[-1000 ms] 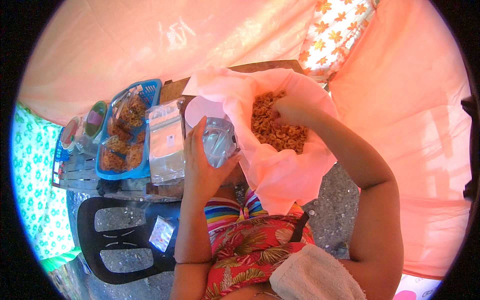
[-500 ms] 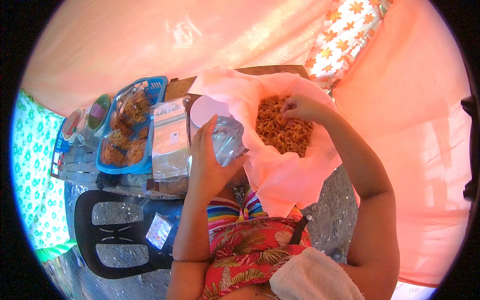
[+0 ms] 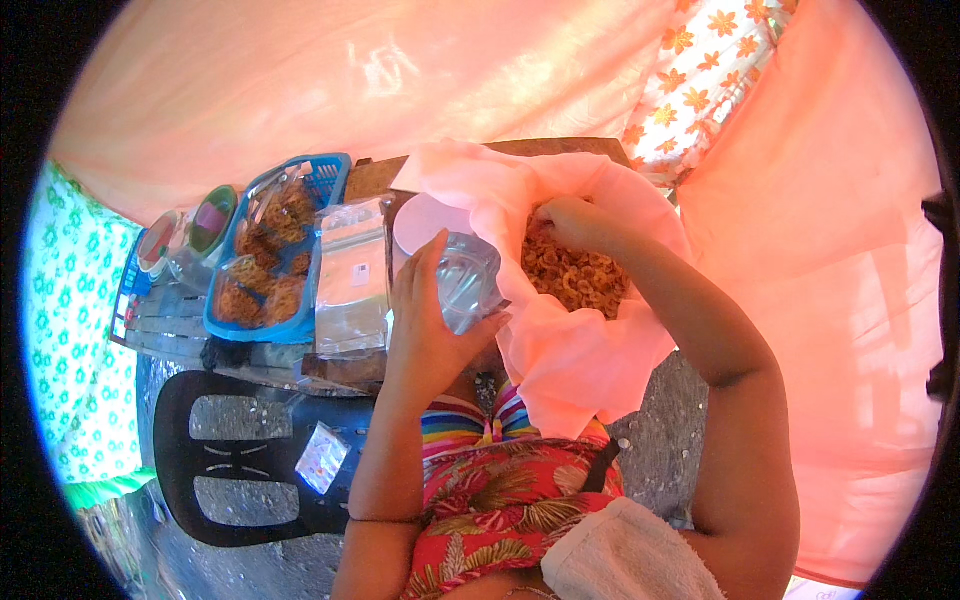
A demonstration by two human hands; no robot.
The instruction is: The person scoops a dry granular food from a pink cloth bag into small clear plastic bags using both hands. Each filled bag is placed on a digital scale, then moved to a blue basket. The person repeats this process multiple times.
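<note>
My left hand (image 3: 428, 315) holds a clear plastic pouch (image 3: 470, 278) with its mouth spread wide, the thumb at one side and the fingers at the other. Just right of the pouch lies a heap of thin brown fried chips (image 3: 578, 280) in a container lined with a pale pink cloth (image 3: 575, 375). Over the far left part of the heap, my right hand (image 3: 578, 225) is curled, its fingertips down at the chips. Those fingertips are mostly hidden, so what they grip does not show.
Left of the pouch lie a stack of flat clear bags (image 3: 352, 285) and a pale round lid (image 3: 425, 222). Beyond sits a blue basket (image 3: 328, 180) of filled bags, then lidded tubs (image 3: 212, 220). A black chair (image 3: 180, 460) stands near left, bearing a small packet (image 3: 322, 458).
My right hand has moved to the far left part of the chips and curled down into them. My left hand still holds the pouch spread. The whole view has shifted slightly.
</note>
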